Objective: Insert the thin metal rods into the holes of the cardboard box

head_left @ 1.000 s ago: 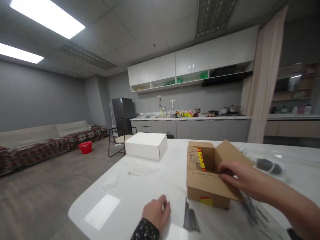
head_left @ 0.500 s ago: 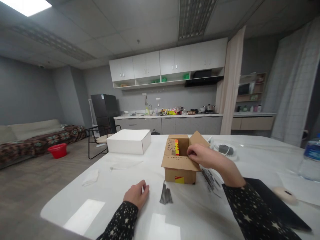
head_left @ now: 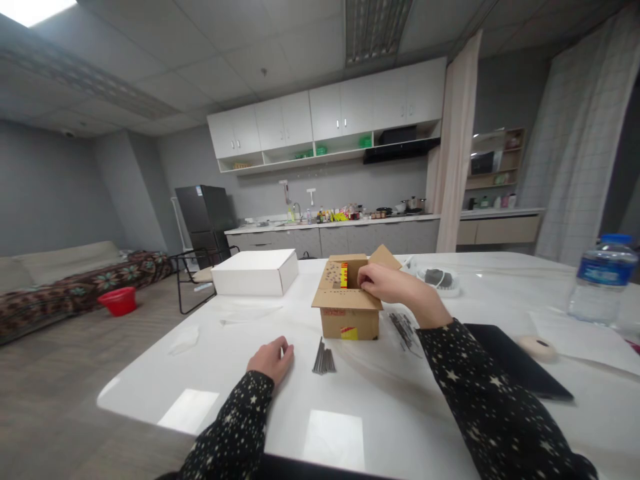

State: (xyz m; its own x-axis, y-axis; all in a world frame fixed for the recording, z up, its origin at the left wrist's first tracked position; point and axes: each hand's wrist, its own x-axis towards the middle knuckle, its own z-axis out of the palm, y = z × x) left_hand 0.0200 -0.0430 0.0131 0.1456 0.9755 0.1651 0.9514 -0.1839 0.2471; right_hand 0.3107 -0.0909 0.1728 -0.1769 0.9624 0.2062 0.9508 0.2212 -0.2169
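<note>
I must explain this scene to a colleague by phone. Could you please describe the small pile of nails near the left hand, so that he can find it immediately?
Start at the white table and find the open brown cardboard box in its middle. Just in front of that box, to the right of the left hand, lies the bundle of dark nails. A second scatter of nails lies right of the box; this bundle is the tight, parallel one.

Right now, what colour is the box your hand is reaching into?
The cardboard box is plain brown with a red-and-yellow sticker on its front; the head view shows it.

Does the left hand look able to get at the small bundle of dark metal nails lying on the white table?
Probably yes: the left hand rests beside the nails, with only bare table between them.
</note>
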